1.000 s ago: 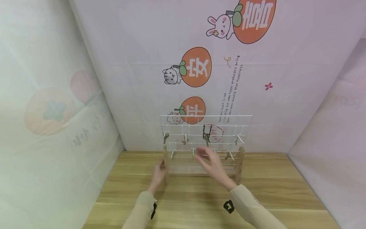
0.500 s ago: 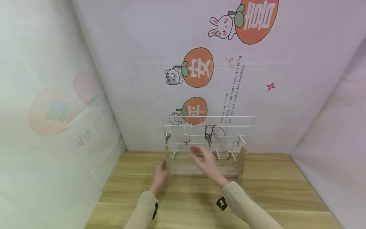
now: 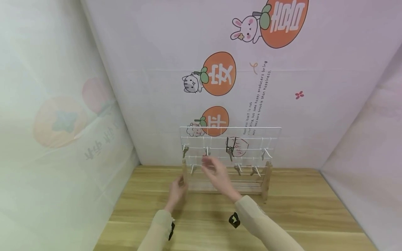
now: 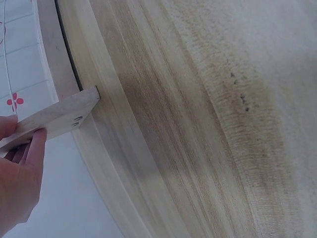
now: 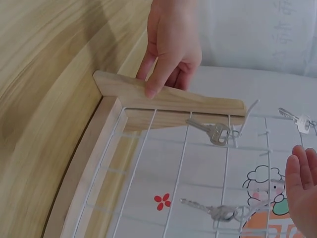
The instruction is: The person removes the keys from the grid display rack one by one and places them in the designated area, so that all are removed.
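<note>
My left hand [image 3: 177, 190] grips the wooden side leg [image 4: 62, 116] of a white wire grid rack [image 3: 251, 127]. In the right wrist view, the left hand's thumb and fingers lie on either side of that leg. My right hand [image 3: 217, 174] is raised in front of the grid, fingers extended and slightly bent, with no thing visible in it. Just above its fingertips a silver key [image 3: 207, 151] hangs on a white hook. Other keys hang nearby, such as a lower key [image 5: 218, 132] and another key [image 5: 220, 212]. The right palm is partly out of frame in the right wrist view.
A black hook [image 3: 230, 143] on the grid carries another key [image 3: 230, 155]. More keys [image 3: 254, 170] hang on white hooks to the right. The rack stands on a wood-grain table [image 3: 207, 230]. A printed white cloth [image 3: 150, 104] rises behind, with further cloth at both sides.
My right hand has moved left along the front of the grid, uncovering the lower-row key to its right. The left hand stays on the leg. The head view has shifted slightly.
</note>
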`<act>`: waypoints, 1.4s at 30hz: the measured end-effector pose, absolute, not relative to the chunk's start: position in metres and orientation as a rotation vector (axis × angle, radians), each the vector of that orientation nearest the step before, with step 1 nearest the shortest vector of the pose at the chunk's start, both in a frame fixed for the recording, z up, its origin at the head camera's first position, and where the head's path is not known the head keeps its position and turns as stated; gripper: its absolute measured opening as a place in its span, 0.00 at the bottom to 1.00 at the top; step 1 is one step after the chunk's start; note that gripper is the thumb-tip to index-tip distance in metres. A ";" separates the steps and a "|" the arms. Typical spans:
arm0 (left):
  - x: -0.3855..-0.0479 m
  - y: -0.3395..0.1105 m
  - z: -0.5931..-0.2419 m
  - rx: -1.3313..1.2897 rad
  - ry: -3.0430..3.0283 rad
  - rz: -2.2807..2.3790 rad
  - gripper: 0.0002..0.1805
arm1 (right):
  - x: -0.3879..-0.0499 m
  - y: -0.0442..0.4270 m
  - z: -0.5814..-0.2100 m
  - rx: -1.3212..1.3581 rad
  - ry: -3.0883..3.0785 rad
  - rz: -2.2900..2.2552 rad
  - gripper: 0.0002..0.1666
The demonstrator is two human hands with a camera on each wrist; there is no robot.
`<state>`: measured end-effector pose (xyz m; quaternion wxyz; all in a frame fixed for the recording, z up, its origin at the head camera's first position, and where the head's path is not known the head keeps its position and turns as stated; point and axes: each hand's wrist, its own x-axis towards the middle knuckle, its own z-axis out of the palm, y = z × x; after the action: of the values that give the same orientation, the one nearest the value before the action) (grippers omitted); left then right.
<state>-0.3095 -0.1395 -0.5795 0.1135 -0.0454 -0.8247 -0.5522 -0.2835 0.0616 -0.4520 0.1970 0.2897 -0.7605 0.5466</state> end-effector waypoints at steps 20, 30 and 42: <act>-0.310 -0.141 -0.581 -0.152 -2.398 -1.564 0.23 | -0.287 0.019 -0.442 0.701 -2.207 1.644 0.20; -0.312 -0.141 -0.580 -0.108 -2.417 -1.542 0.22 | -0.296 0.010 -0.437 0.639 -2.243 1.638 0.21; -0.313 -0.141 -0.583 -0.119 -2.411 -1.541 0.22 | -0.306 0.004 -0.429 0.549 -2.242 1.644 0.18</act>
<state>-0.3130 -0.1412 -0.5831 0.1384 -0.0411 -0.8338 -0.5328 -0.3057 0.0038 -0.4295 0.1534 0.1916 -0.7818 0.5733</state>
